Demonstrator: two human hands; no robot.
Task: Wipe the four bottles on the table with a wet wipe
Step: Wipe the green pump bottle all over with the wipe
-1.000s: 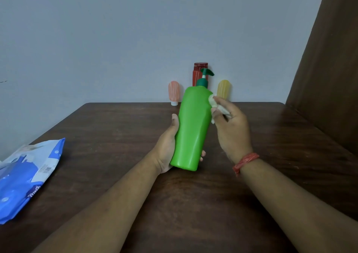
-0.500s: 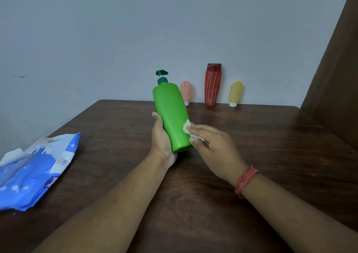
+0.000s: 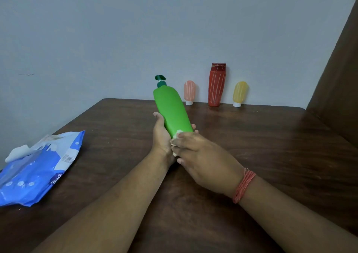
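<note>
Bottles, four in count: one green pump bottle (image 3: 172,111) with a dark green pump head, held tilted above the table (image 3: 271,146), head leaning toward the far left; one tall red bottle (image 3: 217,85) upright at the far edge against the wall; one small pink tube (image 3: 189,92) standing on its white cap, left of the red bottle; one small yellow tube (image 3: 239,93), likewise cap-down, on the red bottle's right. Wet wipes in use, one: a white wet wipe (image 3: 177,136), bunched, pressed at the bottom end of the green bottle. Hands, two — left hand (image 3: 161,136) wrapped round the lower body of the green bottle from the left, thumb up its side, fingertips showing past its right flank; right hand (image 3: 201,158) with fingers curled over the wipe, holding it against the bottle's base. Wrist thread, one: red thread band (image 3: 244,187) on the right wrist. Packs, one: blue wipe pack (image 3: 38,169) lying flat near the left table edge, a white sheet sticking out of its top. Open room — bare dark wood between the pack and the forearms, and a broad stretch on the right reaching a brown panel (image 3: 337,78) at the right margin
</note>
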